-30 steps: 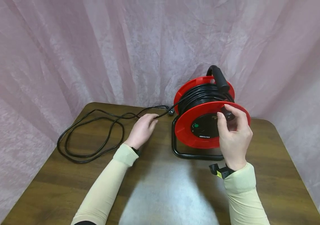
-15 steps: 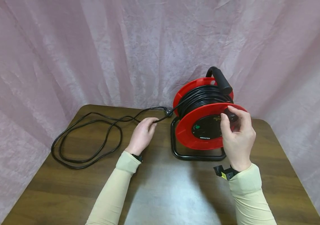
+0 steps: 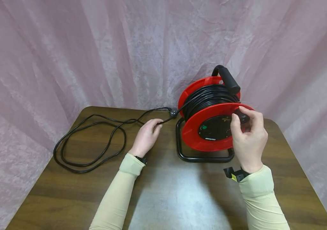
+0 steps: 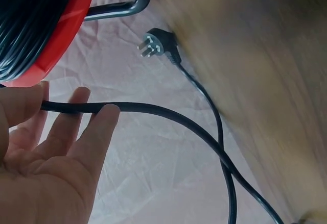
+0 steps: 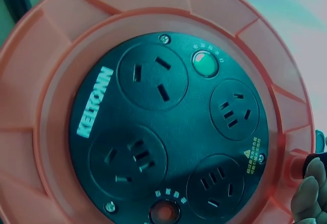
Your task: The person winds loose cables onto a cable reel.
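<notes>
Red plastic, just left of and beyond the right hand [image 3: 250,140]: the cable reel [image 3: 190,131], upright on a black tubular frame [image 3: 200,159]. At the right hand, thumb and forefinger curled in a pinch around the black knob [image 3: 243,118], near the reel's rim. To the left of that pinch, the socket panel [image 5: 173,117]. At the left hand [image 3: 146,135], a light pinch of thumb and finger on the cable [image 4: 168,113], over other fingers held apart beneath. From there, a short run up to the windings [image 3: 212,95], between and beyond both hands. Just past the left fingertips, beside the reel, the plug [image 3: 173,112], untouched; off to the left of the left hand, loose loops [image 3: 80,172] flat on the wooden table [image 3: 166,191].

Compared with a second ago, only small changes: same two pinches, loops of much the same spread, but a strand now apparently slanting farther across the windings, toward the near side. Probably a sign of cranking with the right hand and guiding with the left. Cannot tell the direction of turning from this. By judgement, far from finished if winding in, with so much slack beside the left hand.
</notes>
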Available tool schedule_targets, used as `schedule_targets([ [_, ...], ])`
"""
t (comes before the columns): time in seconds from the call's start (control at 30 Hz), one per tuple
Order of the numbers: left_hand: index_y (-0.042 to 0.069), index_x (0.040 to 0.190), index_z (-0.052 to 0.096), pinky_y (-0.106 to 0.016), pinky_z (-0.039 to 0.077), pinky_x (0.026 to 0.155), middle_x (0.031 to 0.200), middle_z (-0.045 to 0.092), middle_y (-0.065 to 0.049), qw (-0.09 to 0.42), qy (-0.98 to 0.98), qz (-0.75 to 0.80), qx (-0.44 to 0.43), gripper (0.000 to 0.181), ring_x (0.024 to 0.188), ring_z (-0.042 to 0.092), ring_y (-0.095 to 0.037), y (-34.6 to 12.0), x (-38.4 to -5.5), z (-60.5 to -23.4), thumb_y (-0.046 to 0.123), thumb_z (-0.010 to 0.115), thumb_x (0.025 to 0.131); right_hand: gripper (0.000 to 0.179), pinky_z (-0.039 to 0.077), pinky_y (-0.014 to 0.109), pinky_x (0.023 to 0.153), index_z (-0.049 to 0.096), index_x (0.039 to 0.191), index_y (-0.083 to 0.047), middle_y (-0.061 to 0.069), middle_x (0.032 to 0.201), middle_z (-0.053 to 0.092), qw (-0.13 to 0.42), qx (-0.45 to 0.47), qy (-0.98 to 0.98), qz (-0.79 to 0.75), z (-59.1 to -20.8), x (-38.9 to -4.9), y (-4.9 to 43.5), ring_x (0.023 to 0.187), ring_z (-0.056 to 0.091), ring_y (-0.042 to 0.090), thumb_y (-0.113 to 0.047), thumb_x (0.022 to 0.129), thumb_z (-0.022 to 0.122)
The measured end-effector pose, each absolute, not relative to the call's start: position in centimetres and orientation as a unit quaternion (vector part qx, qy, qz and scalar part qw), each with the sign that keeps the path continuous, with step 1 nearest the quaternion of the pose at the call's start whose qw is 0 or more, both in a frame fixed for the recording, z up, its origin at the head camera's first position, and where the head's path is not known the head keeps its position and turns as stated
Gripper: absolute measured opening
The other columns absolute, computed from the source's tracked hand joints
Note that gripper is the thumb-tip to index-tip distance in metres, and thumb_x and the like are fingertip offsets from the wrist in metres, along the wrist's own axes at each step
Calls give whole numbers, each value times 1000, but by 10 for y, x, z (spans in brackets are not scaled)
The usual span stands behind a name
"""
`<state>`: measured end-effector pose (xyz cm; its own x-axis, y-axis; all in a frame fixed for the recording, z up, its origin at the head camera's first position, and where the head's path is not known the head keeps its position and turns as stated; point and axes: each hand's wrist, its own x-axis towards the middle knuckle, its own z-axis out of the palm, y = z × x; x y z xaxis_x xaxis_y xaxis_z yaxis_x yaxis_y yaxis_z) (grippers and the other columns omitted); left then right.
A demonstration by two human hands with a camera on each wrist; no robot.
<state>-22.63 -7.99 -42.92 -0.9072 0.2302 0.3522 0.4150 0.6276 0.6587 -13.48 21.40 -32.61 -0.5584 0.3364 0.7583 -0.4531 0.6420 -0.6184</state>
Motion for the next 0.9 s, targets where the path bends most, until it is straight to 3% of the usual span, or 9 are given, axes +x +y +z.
schedule_targets([
  [0.33,11,136,65,-40,47,104,133,64,-8,103,-898,-393,-170,31,123,60,-23,-80,-224,-430,19,54,108,28,36,18,63,74,122,-7,11,90,68,490,46,-770,405,-335,-141,224,68,46,5,-11,96,65],
  [0.6,15,146,56,-41,41,111,143,58,-9,87,-895,-395,-190,39,133,53,-24,-78,-226,-433,14,54,107,27,36,18,63,73,119,1,15,89,67,496,35,-757,423,-322,-129,215,68,45,0,-3,94,63],
  [0.77,12,149,54,-41,40,112,145,56,-11,98,-886,-402,-210,43,134,52,-25,-76,-226,-435,11,56,106,29,38,17,63,65,122,6,-2,88,65,473,-27,-774,421,-330,-131,223,68,47,-2,-6,95,62],
  [0.9,15,152,51,-41,39,113,147,54,-10,98,-885,-399,-217,46,136,50,-24,-76,-226,-435,12,56,106,32,37,15,61,58,123,0,-14,81,59,458,-70,-789,403,-341,-136,235,63,47,-3,-14,95,63],
])
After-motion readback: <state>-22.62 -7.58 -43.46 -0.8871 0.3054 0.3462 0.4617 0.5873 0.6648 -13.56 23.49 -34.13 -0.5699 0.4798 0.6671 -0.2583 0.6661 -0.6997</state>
